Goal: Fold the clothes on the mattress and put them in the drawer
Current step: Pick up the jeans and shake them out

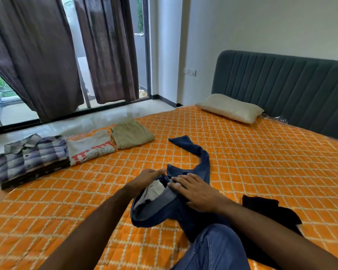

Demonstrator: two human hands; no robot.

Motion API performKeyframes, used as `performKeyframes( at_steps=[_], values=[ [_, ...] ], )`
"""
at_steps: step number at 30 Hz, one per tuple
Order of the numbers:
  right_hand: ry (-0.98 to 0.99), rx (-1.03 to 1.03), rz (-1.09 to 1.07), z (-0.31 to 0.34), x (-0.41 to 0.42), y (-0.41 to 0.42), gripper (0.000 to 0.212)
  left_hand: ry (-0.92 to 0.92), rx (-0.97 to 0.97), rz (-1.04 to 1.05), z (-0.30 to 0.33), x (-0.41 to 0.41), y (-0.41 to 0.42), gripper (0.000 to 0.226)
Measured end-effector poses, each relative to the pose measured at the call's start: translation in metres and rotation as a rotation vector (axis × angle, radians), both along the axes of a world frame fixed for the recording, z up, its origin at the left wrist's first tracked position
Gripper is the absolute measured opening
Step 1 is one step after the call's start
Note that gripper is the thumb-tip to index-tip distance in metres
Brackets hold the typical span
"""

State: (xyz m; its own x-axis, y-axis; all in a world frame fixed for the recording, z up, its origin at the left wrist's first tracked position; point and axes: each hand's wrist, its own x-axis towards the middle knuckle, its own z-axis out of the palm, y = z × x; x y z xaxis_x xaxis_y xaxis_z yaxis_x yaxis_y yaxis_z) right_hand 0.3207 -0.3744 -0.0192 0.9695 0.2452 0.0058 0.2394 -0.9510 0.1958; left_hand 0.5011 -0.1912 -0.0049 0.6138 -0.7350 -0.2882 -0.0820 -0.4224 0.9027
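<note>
Both hands, left hand [147,177] and right hand [195,190] flat and open on the blue jeans [185,191], should smooth the waistband on the mattress [242,162] before folding the twisted leg

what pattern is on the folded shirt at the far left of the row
A plaid check in grey, white and purplish blue on the shirt, seen clearly in the head view.

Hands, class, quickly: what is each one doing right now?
Left hand: open, fingers straight at the waistband of the blue jeans.
Right hand: open, pressing flat on the jeans.
</note>
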Motion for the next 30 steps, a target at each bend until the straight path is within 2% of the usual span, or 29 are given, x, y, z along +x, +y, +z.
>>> performKeyframes(
  at_steps=[3, 6, 9, 13, 16, 17, 19, 22, 27, 30],
  values=[
    [-0.019, 0.185, -0.021, -0.010, 0.005, 0.002, 0.084, -0.025, 0.055, -0.019, -0.031, 0.020, 0.004, 0.069],
    [-0.072, 0.215, 0.082, -0.020, 0.012, 0.009, 0.064, -0.099, 0.132, -0.074, -0.021, 0.012, 0.010, 0.047],
    [-0.099, 0.278, 0.117, -0.019, 0.017, 0.009, 0.045, -0.183, 0.079, -0.133, -0.016, 0.011, 0.012, 0.030],
    [0.061, 0.643, -0.023, 0.031, 0.034, 0.009, 0.021, -0.347, -0.017, -0.166, -0.007, 0.013, 0.008, 0.022],
    [0.304, 0.616, -0.034, 0.073, 0.047, 0.005, 0.025, -0.491, -0.084, -0.149, 0.015, 0.007, -0.001, 0.014],
    [0.309, 0.604, -0.039, 0.081, 0.050, 0.004, 0.026, -0.524, -0.108, -0.148, 0.022, 0.006, -0.003, 0.013],
    [0.143, 0.598, -0.079, 0.091, 0.053, -0.001, 0.025, -0.533, -0.146, -0.185, 0.033, 0.002, -0.008, 0.013],
    [-0.121, 0.610, -0.119, 0.090, 0.053, -0.007, 0.021, -0.440, -0.179, -0.237, 0.045, -0.007, -0.010, 0.018],
    [-0.268, 0.720, -0.138, 0.070, 0.049, -0.004, 0.026, -0.212, -0.202, -0.203, 0.052, -0.015, -0.005, 0.025],
    [-0.311, 0.758, -0.122, 0.063, 0.047, 0.001, 0.029, -0.153, -0.212, -0.156, 0.052, -0.019, -0.003, 0.031]
  ],
)
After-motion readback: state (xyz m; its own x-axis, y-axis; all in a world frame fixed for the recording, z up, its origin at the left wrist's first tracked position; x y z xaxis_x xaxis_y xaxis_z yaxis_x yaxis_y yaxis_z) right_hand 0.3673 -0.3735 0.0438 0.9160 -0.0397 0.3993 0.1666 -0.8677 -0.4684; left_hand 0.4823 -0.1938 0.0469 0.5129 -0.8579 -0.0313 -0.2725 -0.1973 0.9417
